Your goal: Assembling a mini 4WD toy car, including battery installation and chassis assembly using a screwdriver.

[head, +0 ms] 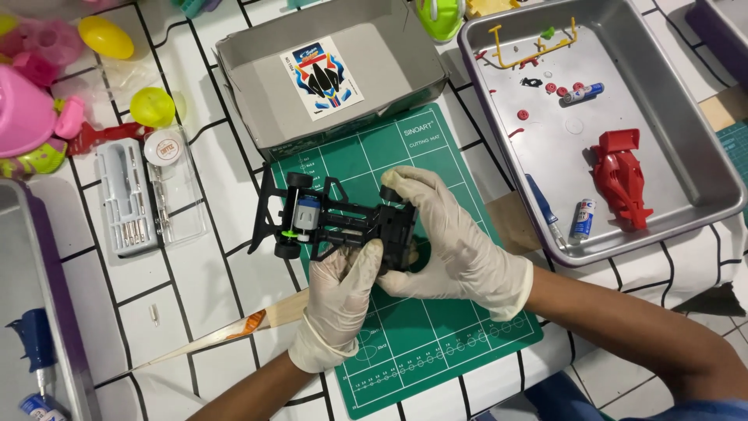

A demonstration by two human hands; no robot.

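Observation:
A black toy race-car chassis (327,218) with a small silver motor and black wheels hangs just above the green cutting mat (436,335). Both my hands wear white gloves. My left hand (339,300) grips the chassis from below at its middle. My right hand (448,238) wraps around the chassis's right end, fingers curled over a wheel. The car's red body shell (621,178) lies apart in the metal tray (701,168) at the right.
An open grey cardboard box (257,74) with a sticker sheet sits behind the mat. A clear screwdriver-bit case (128,195) lies at left, near plastic toys. The tray holds batteries, a blue screwdriver (543,209), small red parts and a yellow sprue. Another tray (47,312) stands at the left edge.

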